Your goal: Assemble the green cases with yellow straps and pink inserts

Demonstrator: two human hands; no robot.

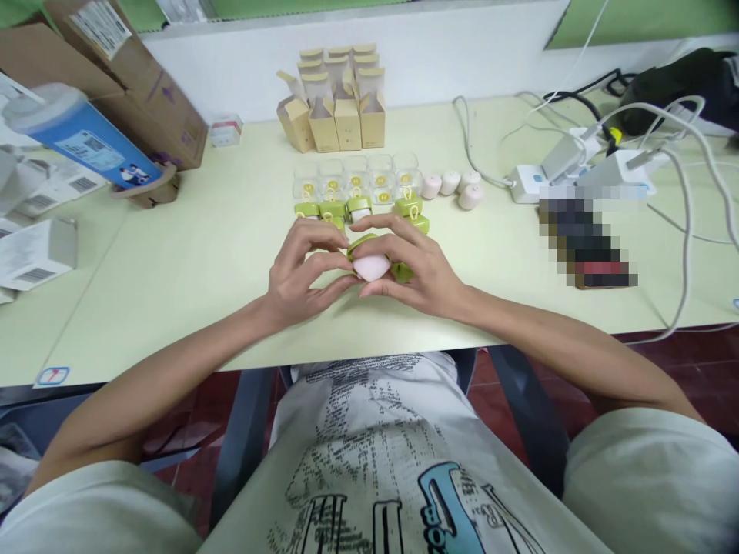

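Observation:
My left hand [303, 269] and my right hand [419, 265] meet near the table's front edge, fingers curled around the same small pieces. Between them is a rounded pale pink makeup sponge [371, 267], with a green cap [359, 245] against its far side. The fingers partly cover both, so I cannot tell if the cap is fitted on. Another green piece [402, 271] shows beside my right fingers. Just beyond, several green caps with loops [333, 209] lie in a row, some partly hidden by my hands.
Behind the caps are clear plastic cases [356, 175] and several pink sponges [450, 183]. Open kraft boxes [336, 115] stand near the wall. At left are a blue cylinder [92, 142], cartons [150, 100] and white boxes [43, 254]. Power strips [612, 173], cables and a blurred dark object [589, 242] lie right.

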